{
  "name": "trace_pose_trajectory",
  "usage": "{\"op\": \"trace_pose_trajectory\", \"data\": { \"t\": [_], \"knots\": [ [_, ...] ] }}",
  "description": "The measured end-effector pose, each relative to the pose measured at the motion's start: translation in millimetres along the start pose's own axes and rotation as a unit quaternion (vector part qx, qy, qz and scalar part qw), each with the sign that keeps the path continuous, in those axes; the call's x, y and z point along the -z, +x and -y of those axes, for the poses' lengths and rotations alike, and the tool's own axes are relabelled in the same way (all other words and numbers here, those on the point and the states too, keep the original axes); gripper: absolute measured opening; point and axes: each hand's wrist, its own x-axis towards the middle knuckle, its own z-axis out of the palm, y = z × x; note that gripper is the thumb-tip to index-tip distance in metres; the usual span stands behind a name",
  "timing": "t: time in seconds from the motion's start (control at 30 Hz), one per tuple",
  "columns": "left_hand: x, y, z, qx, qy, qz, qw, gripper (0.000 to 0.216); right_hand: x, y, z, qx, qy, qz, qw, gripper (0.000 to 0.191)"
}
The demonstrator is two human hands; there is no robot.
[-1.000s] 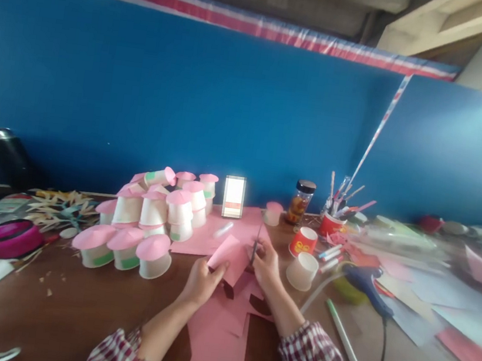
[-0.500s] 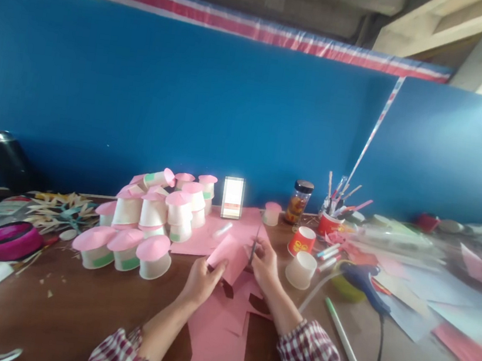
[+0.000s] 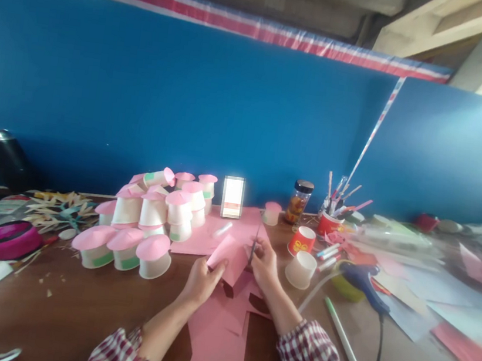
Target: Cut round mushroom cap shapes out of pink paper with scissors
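My left hand (image 3: 203,281) pinches the lower left edge of a piece of pink paper (image 3: 230,259), thumb on top. Fingers closed, my right hand (image 3: 264,265) grips scissors (image 3: 253,247) at the paper's right side; the thin dark blades point away from me and the handles are mostly hidden. Below both hands lie cut pink sheets (image 3: 219,343) with notched edges. A larger pink sheet (image 3: 197,244) lies behind them, bearing a small white stick-like piece (image 3: 222,229).
On the left stand several white paper cups with pink paper caps (image 3: 154,252). To the right are a white cup (image 3: 301,270), a red cup (image 3: 302,242), a blue glue gun (image 3: 364,285) with its cord, and a green-white pen (image 3: 344,342). A lidded jar (image 3: 298,203) stands behind.
Almost nothing differs. Both hands keep their places on the pink paper and the scissors; the whole view has shifted very slightly.
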Motion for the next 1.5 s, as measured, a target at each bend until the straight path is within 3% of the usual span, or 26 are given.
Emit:
{"op": "trace_pose_trajectory", "data": {
  "t": [0.53,0.97,1.17,1.33,1.5],
  "knots": [
    [1,2,2,0.017,-0.012,-0.022,1.0,0.04,-2,-2,0,0.014,-0.02,0.01,1.0,0.042],
    [2,2,-5,0.089,-0.076,-0.015,0.993,0.037,-4,-4,3,0.005,-0.004,0.012,1.0,0.045],
    [2,-1,-7,0.081,-0.072,-0.001,0.994,0.038,-3,-4,4,0.005,-0.008,0.011,1.0,0.044],
    [1,1,0,0.09,-0.098,-0.058,0.989,0.04,-1,-3,0,-0.001,0.01,0.036,0.999,0.046],
    [2,8,4,0.137,-0.265,-0.15,0.943,0.036,0,-8,4,0.003,-0.038,0.107,0.994,0.039]
  ]
}}
